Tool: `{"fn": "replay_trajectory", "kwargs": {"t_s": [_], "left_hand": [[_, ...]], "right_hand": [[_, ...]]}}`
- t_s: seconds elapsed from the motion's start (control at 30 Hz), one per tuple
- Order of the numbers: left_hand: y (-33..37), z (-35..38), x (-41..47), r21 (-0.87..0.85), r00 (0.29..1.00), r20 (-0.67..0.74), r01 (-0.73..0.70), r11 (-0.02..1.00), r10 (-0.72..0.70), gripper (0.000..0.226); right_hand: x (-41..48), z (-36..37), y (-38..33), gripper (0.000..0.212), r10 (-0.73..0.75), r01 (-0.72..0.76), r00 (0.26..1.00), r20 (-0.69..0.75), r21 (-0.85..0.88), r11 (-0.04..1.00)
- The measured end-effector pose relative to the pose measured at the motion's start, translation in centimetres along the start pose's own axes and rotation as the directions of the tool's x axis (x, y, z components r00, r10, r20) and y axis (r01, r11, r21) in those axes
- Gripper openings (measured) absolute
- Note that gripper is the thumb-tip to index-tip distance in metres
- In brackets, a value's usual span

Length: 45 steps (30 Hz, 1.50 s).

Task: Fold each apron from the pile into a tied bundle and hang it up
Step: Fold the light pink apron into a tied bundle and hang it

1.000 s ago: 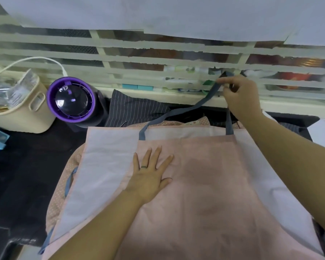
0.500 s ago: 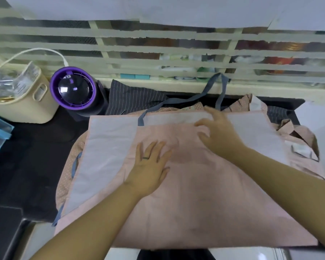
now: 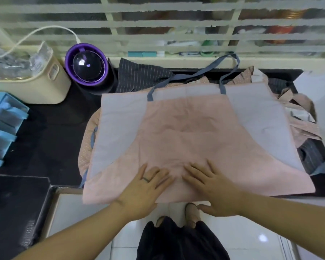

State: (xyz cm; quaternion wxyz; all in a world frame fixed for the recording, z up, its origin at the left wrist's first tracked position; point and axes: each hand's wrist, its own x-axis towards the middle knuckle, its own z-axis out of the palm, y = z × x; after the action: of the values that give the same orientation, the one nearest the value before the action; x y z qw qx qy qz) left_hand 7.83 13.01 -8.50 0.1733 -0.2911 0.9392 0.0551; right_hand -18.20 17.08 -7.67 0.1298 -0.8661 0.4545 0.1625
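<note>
Soft even light, wide-angle edge distortion

On the black bench (image 3: 51, 132) we see a cream basket (image 3: 38, 87) at far left, a purple-rimmed round device (image 3: 86, 67) just beside it, a white cable (image 3: 45, 29) arching above them, blue drawers (image 3: 2, 117) nearer us, and a slatted grille (image 3: 158, 37) behind.

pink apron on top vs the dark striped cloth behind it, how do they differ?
The pink apron lies spread flat on top of the pile; the dark striped cloth is rumpled and mostly covered. The pink apron shows a grey-blue neck strap; the striped cloth shows none. The left hand and right hand press the pink apron, not the striped cloth.
</note>
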Motion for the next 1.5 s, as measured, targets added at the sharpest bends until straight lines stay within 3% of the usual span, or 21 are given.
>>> {"fn": "replay_trajectory", "kwargs": {"t_s": [0.1, 0.2, 0.33, 0.4, 0.47, 0.6, 0.73, 0.83, 0.9, 1.0, 1.1, 1.3, 1.37, 1.5], "left_hand": [[-0.2, -0.7, -0.5, -0.058, 0.999, 0.033, 0.036, 0.998, -0.034, 0.075], [-0.5, -2.3, -0.3, -0.191, 0.993, 0.115, 0.028, 0.981, -0.006, 0.074], [-1.8, -6.2, 1.0, -0.479, 0.951, 0.303, 0.215, 0.851, -0.07, 0.054], [-2.8, -8.1, 1.5, -0.522, 0.918, 0.387, 0.294, 0.801, -0.085, 0.049], [-3.7, -9.8, 2.0, -0.479, 0.873, 0.478, 0.351, 0.804, -0.096, 0.039], [-4.6, -12.5, 2.2, -0.425, 0.772, 0.632, 0.414, 0.805, -0.064, 0.033], [-5.7, -13.8, 2.6, -0.393, 0.635, 0.771, 0.526, 0.754, -0.041, 0.018], [-7.5, -13.7, 4.2, -0.275, 0.675, 0.729, 0.446, 0.852, -0.118, 0.02], [-8.6, -13.4, 5.5, -0.202, 0.74, 0.627, 0.457, 0.866, -0.244, 0.031], [-9.8, -12.4, 7.3, -0.119, 0.843, 0.296, 0.5, 0.858, -0.45, 0.027], [-10.4, -10.9, 8.2, -0.098, 0.812, 0.07, 0.583, 0.806, -0.579, 0.03], [-12.0, -8.7, 9.8, -0.28, 0.757, -0.09, 0.604, 0.746, -0.647, 0.023], [-12.7, -9.1, 10.3, -0.356, 0.732, -0.141, 0.591, 0.724, -0.667, 0.021], [-14.6, -8.6, 11.3, -0.24, 0.771, -0.125, 0.587, 0.773, -0.625, 0.04]], "right_hand": [[-0.2, 0.0, -0.1, 0.083, 0.048, -0.048, 0.999, 0.001, 0.045, 0.998], [-0.4, 0.3, -0.5, 0.08, 0.08, -0.075, 0.992, -0.097, 0.057, 0.996], [0.0, -1.6, -0.4, 0.085, 0.191, -0.186, 0.979, -0.072, 0.069, 0.98], [0.4, -3.5, 0.2, 0.069, 0.215, -0.213, 0.976, -0.009, 0.105, 0.971], [0.6, -5.8, 1.0, 0.05, 0.227, -0.263, 0.954, 0.197, 0.181, 0.948], [1.5, -10.0, 2.5, 0.025, 0.17, -0.334, 0.819, 0.548, 0.213, 0.918], [2.2, -12.7, 3.8, 0.031, 0.149, -0.378, 0.668, 0.729, 0.16, 0.912], [3.2, -13.8, 5.5, 0.024, 0.192, -0.41, 0.631, 0.752, 0.112, 0.905], [4.4, -14.0, 7.3, 0.017, 0.256, -0.4, 0.684, 0.683, 0.058, 0.915], [6.4, -13.6, 10.3, 0.016, 0.377, -0.442, 0.796, 0.473, 0.029, 0.897], [7.4, -12.0, 11.9, 0.013, 0.489, -0.533, 0.829, 0.274, 0.12, 0.837], [8.2, -9.4, 13.3, 0.017, 0.564, -0.535, 0.824, -0.05, 0.26, 0.804], [8.6, -9.3, 13.9, 0.015, 0.573, -0.52, 0.813, -0.102, 0.313, 0.795], [9.9, -8.7, 15.4, 0.018, 0.532, -0.488, 0.838, -0.118, 0.273, 0.829]]}}
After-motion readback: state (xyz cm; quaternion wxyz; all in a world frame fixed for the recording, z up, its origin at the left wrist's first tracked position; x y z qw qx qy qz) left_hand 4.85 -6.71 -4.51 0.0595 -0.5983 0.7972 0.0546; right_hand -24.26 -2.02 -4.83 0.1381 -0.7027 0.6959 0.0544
